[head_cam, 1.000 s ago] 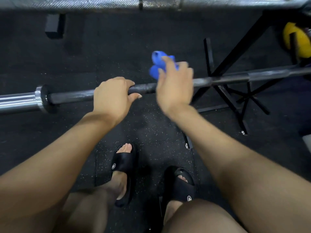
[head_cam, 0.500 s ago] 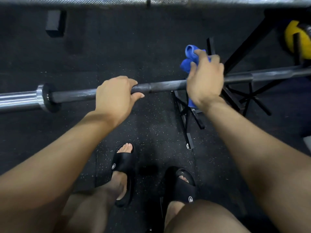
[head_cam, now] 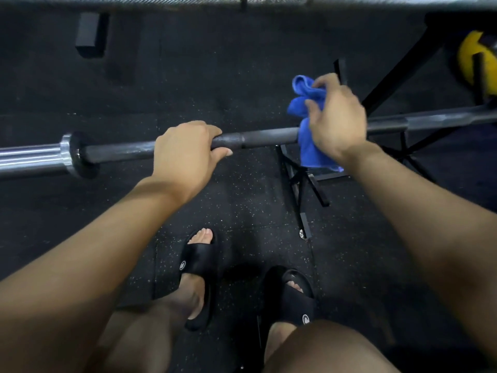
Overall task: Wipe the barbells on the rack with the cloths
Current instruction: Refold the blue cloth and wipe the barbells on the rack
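The dark knurled steel barbell (head_cam: 269,137) runs from nine to three o'clock. Your right hand (head_cam: 337,122) loosely bunches the blue microfibre cloth (head_cam: 309,142) over it; your left hand (head_cam: 185,152) grips bare shaft. The half-draped cloth could slip to the floor.

The right hand (head_cam: 337,122) has slid the blue cloth (head_cam: 309,125) rightward along the barbell (head_cam: 269,137), away from the left hand (head_cam: 185,154).

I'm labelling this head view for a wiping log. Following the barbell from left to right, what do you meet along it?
Chrome sleeve → collar → left hand gripping the shaft → bare shaft → blue cloth → right hand holding it → shaft's far end.
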